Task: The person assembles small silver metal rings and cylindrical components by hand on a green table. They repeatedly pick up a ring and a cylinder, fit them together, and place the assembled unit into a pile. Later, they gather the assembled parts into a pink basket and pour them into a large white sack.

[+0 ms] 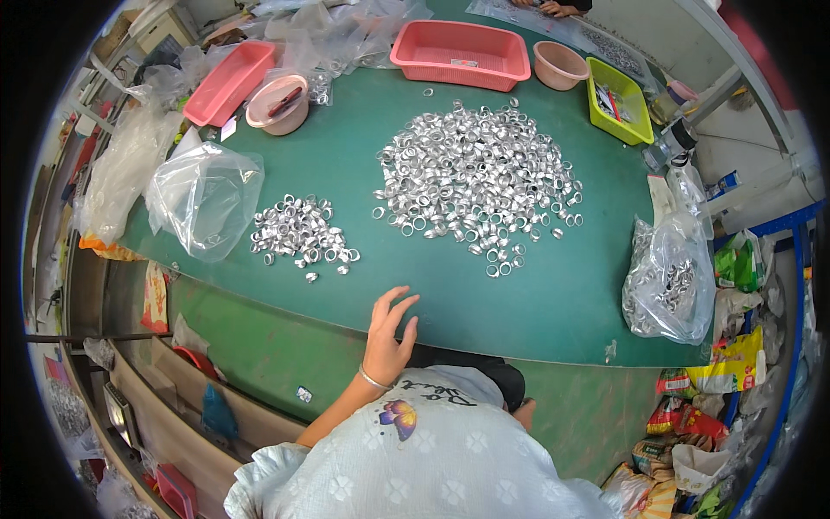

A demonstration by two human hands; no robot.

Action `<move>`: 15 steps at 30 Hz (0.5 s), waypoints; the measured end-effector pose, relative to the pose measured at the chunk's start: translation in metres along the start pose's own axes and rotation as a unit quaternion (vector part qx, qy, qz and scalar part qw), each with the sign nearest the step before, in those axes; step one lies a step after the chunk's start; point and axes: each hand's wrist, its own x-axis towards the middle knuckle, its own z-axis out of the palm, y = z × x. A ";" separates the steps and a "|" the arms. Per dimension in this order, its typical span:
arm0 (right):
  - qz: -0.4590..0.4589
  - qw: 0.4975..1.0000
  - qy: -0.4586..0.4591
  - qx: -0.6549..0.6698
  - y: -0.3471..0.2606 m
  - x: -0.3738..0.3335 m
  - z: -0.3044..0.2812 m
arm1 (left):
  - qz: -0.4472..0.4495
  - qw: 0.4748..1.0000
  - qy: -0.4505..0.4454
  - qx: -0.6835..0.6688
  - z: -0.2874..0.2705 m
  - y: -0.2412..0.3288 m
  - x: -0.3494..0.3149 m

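Observation:
My left hand (389, 337), with a bracelet at its wrist, is at the near edge of the green table (553, 303). Its fingers are apart and curve slightly, and nothing shows between them. Beyond it and to the left lies a small pile of silvery metal rings (298, 229), with a few loose ones at its near side. A much larger pile of the same rings (475, 173) spreads over the middle of the table. No part of my right hand shows.
Clear plastic bags (207, 199) lie at left; a bag of rings (670, 281) sits at right. Along the back stand pink baskets (458, 56), round pink bowls (560, 65) and a yellow-green basket (621, 99). Another person's hands (553, 7) are at the far edge.

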 end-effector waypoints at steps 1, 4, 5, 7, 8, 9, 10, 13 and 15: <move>0.003 1.000 0.016 0.004 0.003 -0.002 0.000 | -0.003 1.000 -0.003 -0.005 0.000 0.001 -0.003; -0.025 0.996 -0.085 -0.031 0.039 0.006 0.014 | 0.008 1.000 -0.020 -0.005 0.003 0.003 -0.007; -0.056 0.992 -0.089 -0.068 0.030 0.009 0.007 | 0.020 1.000 -0.023 0.003 0.004 0.003 -0.009; -0.101 0.986 -0.088 -0.102 0.015 0.013 -0.011 | 0.031 0.999 -0.026 0.013 0.004 0.003 -0.012; -0.111 0.985 -0.083 -0.100 0.007 0.010 -0.020 | 0.029 0.999 -0.028 0.012 0.005 0.004 -0.014; -0.122 0.985 -0.079 -0.097 0.004 0.010 -0.026 | 0.025 0.999 -0.029 0.012 0.005 0.005 -0.015; -0.150 0.984 -0.061 -0.076 0.004 0.011 -0.027 | 0.022 0.999 -0.030 0.012 0.005 0.006 -0.016; -0.220 0.974 -0.043 -0.027 -0.005 0.017 -0.043 | 0.025 0.999 -0.038 0.022 0.003 0.006 -0.020; -0.252 0.964 -0.079 -0.012 -0.034 0.020 -0.073 | 0.011 0.999 -0.046 0.005 -0.001 0.010 -0.024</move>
